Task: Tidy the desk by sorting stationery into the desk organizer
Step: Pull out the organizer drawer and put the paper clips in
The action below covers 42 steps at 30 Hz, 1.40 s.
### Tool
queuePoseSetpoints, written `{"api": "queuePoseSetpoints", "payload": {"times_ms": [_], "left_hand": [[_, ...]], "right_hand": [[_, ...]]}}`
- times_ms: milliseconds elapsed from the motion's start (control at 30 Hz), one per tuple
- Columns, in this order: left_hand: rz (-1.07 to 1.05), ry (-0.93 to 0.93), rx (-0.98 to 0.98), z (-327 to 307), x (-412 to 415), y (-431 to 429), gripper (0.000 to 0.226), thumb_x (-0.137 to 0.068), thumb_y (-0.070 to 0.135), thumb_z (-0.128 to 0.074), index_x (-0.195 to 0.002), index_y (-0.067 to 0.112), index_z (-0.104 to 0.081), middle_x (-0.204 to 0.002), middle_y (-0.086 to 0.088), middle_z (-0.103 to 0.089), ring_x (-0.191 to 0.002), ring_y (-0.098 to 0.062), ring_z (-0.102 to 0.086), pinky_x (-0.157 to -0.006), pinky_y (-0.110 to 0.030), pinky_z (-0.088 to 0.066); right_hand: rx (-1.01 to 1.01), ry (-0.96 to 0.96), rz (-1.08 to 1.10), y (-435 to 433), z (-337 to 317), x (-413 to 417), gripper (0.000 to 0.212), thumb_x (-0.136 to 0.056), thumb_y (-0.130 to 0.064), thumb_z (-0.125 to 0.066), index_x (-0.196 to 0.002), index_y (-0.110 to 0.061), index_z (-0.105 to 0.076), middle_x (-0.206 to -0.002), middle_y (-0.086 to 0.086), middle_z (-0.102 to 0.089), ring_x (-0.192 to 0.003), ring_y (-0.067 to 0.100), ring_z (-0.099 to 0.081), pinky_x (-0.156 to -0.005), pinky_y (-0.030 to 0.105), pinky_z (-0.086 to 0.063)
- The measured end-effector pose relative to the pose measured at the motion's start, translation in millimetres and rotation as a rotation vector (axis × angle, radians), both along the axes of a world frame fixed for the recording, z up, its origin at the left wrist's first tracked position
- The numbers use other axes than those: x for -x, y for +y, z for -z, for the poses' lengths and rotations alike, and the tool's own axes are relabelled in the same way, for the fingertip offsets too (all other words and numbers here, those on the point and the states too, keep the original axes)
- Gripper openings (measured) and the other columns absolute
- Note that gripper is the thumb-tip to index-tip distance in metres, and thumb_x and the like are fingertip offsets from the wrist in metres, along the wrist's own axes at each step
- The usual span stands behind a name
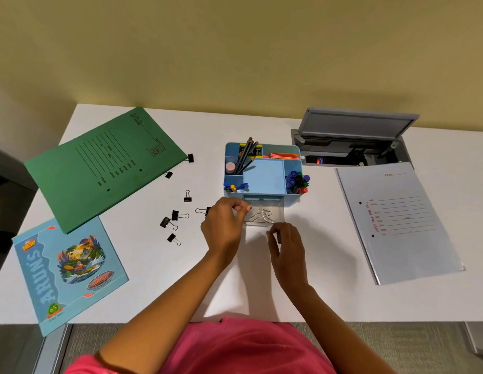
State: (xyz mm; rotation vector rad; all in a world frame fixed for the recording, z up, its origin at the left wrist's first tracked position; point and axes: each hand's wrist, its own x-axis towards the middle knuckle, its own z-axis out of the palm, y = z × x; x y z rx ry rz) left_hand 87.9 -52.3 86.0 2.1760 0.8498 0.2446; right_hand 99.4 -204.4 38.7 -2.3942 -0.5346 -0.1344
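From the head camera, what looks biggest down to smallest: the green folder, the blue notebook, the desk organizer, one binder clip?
1. green folder
2. blue notebook, though it lies nearer the camera, which flatters it
3. desk organizer
4. binder clip, by far the smallest

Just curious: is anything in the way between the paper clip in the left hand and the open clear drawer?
Nothing visible does. The left hand pinches the paper clip over the open drawer; the right hand hovers by its front edge, not over it.

Both forearms extended forward. Left hand (224, 225) pinched a paper clip (249, 202); right hand (287, 248) hovered, fingers loosely curled.
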Motion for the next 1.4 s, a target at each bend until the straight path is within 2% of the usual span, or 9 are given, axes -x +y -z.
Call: {"api": "queuePoseSetpoints", "payload": {"times_ms": [367, 533, 667, 800, 900, 967, 1100, 1267, 1400], "left_hand": [[0.032, 0.052, -0.131, 13, -21, -5, 0.017, -0.087, 0.039, -0.063, -0.093, 0.026, -0.072, -0.093, 0.004, -0.073, -0.087, -0.018, -0.066, -0.06, -0.024, -0.037], [-0.008, -0.002, -0.075, 12, -18, -4, 0.01, -0.088, 0.036, -0.063, -0.087, 0.028, -0.069, -0.089, 0.008, -0.07, -0.083, -0.016, -0.063, -0.06, -0.025, -0.039], [-0.144, -0.031, 0.142, 14, -13, -3, 0.009, -0.088, 0.037, -0.061, -0.084, 0.029, -0.06, -0.088, 0.012, -0.063, -0.082, -0.012, -0.055, -0.063, -0.027, -0.035], [-0.322, -0.026, 0.466, 26, -6, 4, 0.015, -0.086, 0.033, -0.065, -0.089, 0.019, -0.064, -0.086, 0.003, -0.065, -0.087, -0.02, -0.061, -0.069, -0.03, -0.045], [-0.391, -0.011, 0.809, 32, -5, 8, 0.011, -0.088, 0.026, -0.064, -0.089, 0.015, -0.064, -0.083, -0.003, -0.063, -0.078, -0.022, -0.061, -0.056, -0.029, -0.054], [-0.397, 0.023, 0.992, 36, -5, 10, 0.013, -0.09, 0.024, -0.062, -0.086, 0.011, -0.063, -0.081, -0.009, -0.06, -0.074, -0.023, -0.058, -0.063, -0.033, -0.058], [-0.391, 0.056, 1.198, 44, -9, 10, 0.022, -0.094, 0.021, -0.056, -0.077, 0.007, -0.055, -0.069, -0.01, -0.045, -0.062, -0.024, -0.044, -0.083, -0.045, -0.053], [-0.366, 0.038, 1.332, 48, -16, 9, 0.026, -0.099, 0.019, -0.046, -0.076, 0.007, -0.049, -0.069, -0.007, -0.037, -0.058, -0.019, -0.035, -0.061, -0.032, -0.04], [-0.356, 0.039, 1.327, 47, -19, 9, 0.026, -0.1, 0.014, -0.044, -0.077, 0.004, -0.052, -0.07, -0.007, -0.043, -0.06, -0.018, -0.038, -0.058, -0.026, -0.041]], "right_hand": [[-0.016, -0.046, 0.032, -10, -8, -13, 0.017, -0.086, -0.002, -0.063, -0.092, -0.013, -0.052, -0.08, -0.004, -0.049, -0.072, 0.007, -0.038, -0.069, 0.014, -0.032], [-0.087, 0.007, 0.084, -8, -11, -17, 0.014, -0.086, -0.002, -0.062, -0.089, -0.012, -0.053, -0.076, -0.007, -0.045, -0.067, 0.009, -0.039, -0.065, 0.012, -0.031], [-0.336, 0.295, 0.349, -3, -16, -21, 0.014, -0.088, -0.007, -0.061, -0.088, -0.017, -0.052, -0.065, 0.002, -0.051, -0.059, 0.013, -0.047, -0.057, 0.013, -0.036], [-0.522, 0.685, 0.62, -3, -16, -28, 0.01, -0.088, -0.014, -0.059, -0.095, -0.016, -0.054, -0.078, 0.007, -0.062, -0.069, 0.022, -0.059, -0.068, 0.032, -0.048], [-0.674, 0.885, 0.696, -4, -13, -31, 0.011, -0.088, -0.009, -0.059, -0.098, -0.01, -0.054, -0.078, 0.01, -0.062, -0.063, 0.02, -0.057, -0.067, 0.033, -0.051], [-0.755, 0.981, 0.708, -3, -9, -34, 0.015, -0.086, -0.004, -0.058, -0.101, -0.004, -0.055, -0.078, 0.013, -0.063, -0.062, 0.022, -0.059, -0.075, 0.038, -0.053], [-0.875, 1.104, 0.666, -3, -8, -40, 0.012, -0.087, 0.003, -0.053, -0.098, 0.005, -0.057, -0.078, 0.017, -0.059, -0.065, 0.027, -0.061, -0.086, 0.042, -0.054], [-1.008, 1.145, 0.662, 0, -15, -49, 0.013, -0.089, 0.007, -0.046, -0.082, 0.005, -0.057, -0.082, 0.02, -0.055, -0.069, 0.028, -0.057, -0.07, 0.029, -0.057], [-1.028, 1.184, 0.685, 3, -15, -53, 0.012, -0.088, 0.009, -0.047, -0.081, 0.006, -0.056, -0.081, 0.023, -0.056, -0.071, 0.03, -0.058, -0.08, 0.034, -0.055]]}}
